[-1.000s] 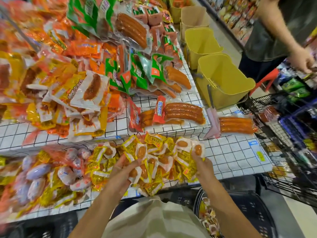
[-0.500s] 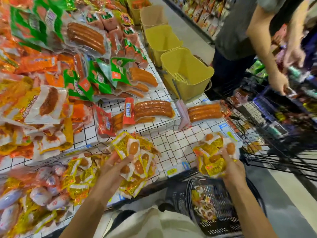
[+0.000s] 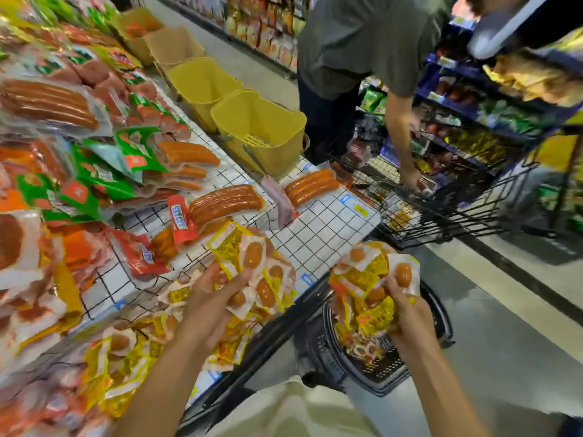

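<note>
My left hand (image 3: 209,305) grips a bunch of small yellow-and-white sausage packets (image 3: 252,269) just above the front edge of the wire display shelf (image 3: 318,228). My right hand (image 3: 407,313) holds a second bunch of the same packets (image 3: 369,285) off the shelf, above a black shopping basket (image 3: 385,370) that has a few packets in it. More loose yellow packets (image 3: 120,357) lie on the shelf by my left forearm.
Large sausage packs (image 3: 225,200) cover the shelf. Yellow bins (image 3: 258,130) hang along its far edge. Another person (image 3: 362,48) bends over a black wire cart (image 3: 448,200) at the right. The grey aisle floor (image 3: 504,342) lies to the right of the basket.
My right hand has carried its bunch of packets off the shelf and rightward over the black basket. My left hand has lifted its bunch slightly. The view has swung right.
</note>
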Action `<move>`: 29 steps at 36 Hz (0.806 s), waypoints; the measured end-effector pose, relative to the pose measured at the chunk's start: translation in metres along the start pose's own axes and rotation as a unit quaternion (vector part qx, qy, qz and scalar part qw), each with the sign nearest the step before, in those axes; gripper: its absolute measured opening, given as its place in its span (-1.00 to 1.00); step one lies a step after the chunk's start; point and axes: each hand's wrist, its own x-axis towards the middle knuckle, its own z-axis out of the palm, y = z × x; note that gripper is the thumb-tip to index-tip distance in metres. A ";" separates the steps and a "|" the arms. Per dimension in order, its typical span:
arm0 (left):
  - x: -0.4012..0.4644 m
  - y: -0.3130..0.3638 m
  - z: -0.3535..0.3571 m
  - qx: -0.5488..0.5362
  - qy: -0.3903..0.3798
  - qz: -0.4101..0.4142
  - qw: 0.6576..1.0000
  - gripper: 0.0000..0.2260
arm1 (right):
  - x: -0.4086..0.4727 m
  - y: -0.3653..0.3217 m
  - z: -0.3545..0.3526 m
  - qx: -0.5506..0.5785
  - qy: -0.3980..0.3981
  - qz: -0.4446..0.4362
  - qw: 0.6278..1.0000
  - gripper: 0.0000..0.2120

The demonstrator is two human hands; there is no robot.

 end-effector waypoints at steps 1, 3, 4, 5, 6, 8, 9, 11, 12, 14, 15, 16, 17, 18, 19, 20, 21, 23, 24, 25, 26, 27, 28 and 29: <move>-0.001 -0.001 0.003 -0.003 -0.013 -0.003 1.000 -0.11 | -0.008 0.004 -0.004 0.011 0.018 -0.001 1.000 -0.73; -0.005 -0.003 0.010 0.007 -0.042 -0.009 0.999 -0.12 | -0.026 0.012 -0.012 0.017 0.049 -0.002 0.999 -0.69; -0.008 -0.006 0.014 0.021 -0.059 -0.019 0.998 -0.16 | -0.035 0.015 -0.017 0.016 0.061 -0.002 0.998 -0.69; -0.010 -0.010 0.018 0.028 -0.073 -0.032 0.996 -0.24 | -0.044 0.019 -0.022 0.015 0.074 0.000 0.997 -0.70; -0.013 -0.013 0.023 0.032 -0.085 -0.043 0.995 -0.38 | -0.054 0.023 -0.027 0.010 0.087 0.001 0.996 -0.73; -0.017 -0.023 0.031 0.035 -0.115 -0.051 0.991 -0.57 | -0.071 0.032 -0.037 0.001 0.111 -0.002 0.994 -0.79; -0.018 -0.030 0.036 0.045 -0.127 -0.055 0.989 -0.58 | -0.079 0.036 -0.042 0.001 0.122 -0.007 0.993 -0.82; -0.019 -0.044 0.043 0.058 -0.148 -0.060 0.985 -0.62 | -0.092 0.046 -0.055 -0.002 0.139 -0.009 0.990 -0.84; -0.019 -0.052 0.047 0.060 -0.160 -0.064 0.983 -0.66 | -0.097 0.052 -0.064 -0.003 0.157 -0.007 0.988 -0.83; -0.021 -0.068 0.056 0.071 -0.183 -0.083 0.977 -0.66 | -0.108 0.063 -0.083 0.004 0.193 0.002 0.981 -0.81; -0.022 -0.076 0.061 0.082 -0.194 -0.092 0.973 -0.62 | -0.112 0.069 -0.093 0.013 0.207 0.008 0.978 -0.80; -0.024 -0.084 0.066 0.096 -0.200 -0.101 0.970 -0.57 | -0.116 0.074 -0.103 0.023 0.220 0.012 0.975 -0.79; -0.024 -0.092 0.071 0.108 -0.207 -0.112 0.966 -0.51 | -0.119 0.078 -0.114 0.035 0.231 0.016 0.972 -0.77; -0.025 -0.100 0.076 0.115 -0.211 -0.125 0.963 -0.48 | -0.121 0.081 -0.123 0.046 0.243 0.020 0.969 -0.77; -0.024 -0.109 0.080 0.117 -0.216 -0.138 0.960 -0.48 | -0.122 0.084 -0.133 0.057 0.255 0.025 0.965 -0.78; -0.024 -0.117 0.086 0.120 -0.217 -0.147 0.957 -0.51 | -0.123 0.086 -0.143 0.068 0.268 0.031 0.960 -0.79; -0.025 -0.124 0.092 0.125 -0.217 -0.152 0.956 -0.54 | -0.122 0.088 -0.151 0.078 0.280 0.038 0.956 -0.80; -0.023 -0.136 0.106 0.138 -0.211 -0.157 0.955 -0.57 | -0.117 0.088 -0.168 0.093 0.292 0.049 0.951 -0.83; -0.022 -0.142 0.114 0.142 -0.209 -0.159 0.954 -0.58 | -0.113 0.088 -0.177 0.098 0.298 0.052 0.948 -0.86; -0.021 -0.149 0.122 0.145 -0.207 -0.159 0.954 -0.59 | -0.107 0.087 -0.186 0.102 0.306 0.055 0.945 -0.87; -0.018 -0.156 0.130 0.146 -0.203 -0.160 0.955 -0.59 | -0.101 0.086 -0.195 0.106 0.311 0.060 0.943 -0.88; -0.015 -0.165 0.139 0.146 -0.198 -0.162 0.956 -0.59 | -0.095 0.084 -0.204 0.108 0.314 0.066 0.941 -0.89; -0.011 -0.173 0.148 0.146 -0.193 -0.166 0.956 -0.60 | -0.087 0.084 -0.214 0.108 0.315 0.074 0.940 -0.88; -0.008 -0.182 0.157 0.151 -0.187 -0.170 0.956 -0.61 | -0.079 0.085 -0.223 0.105 0.316 0.085 0.939 -0.88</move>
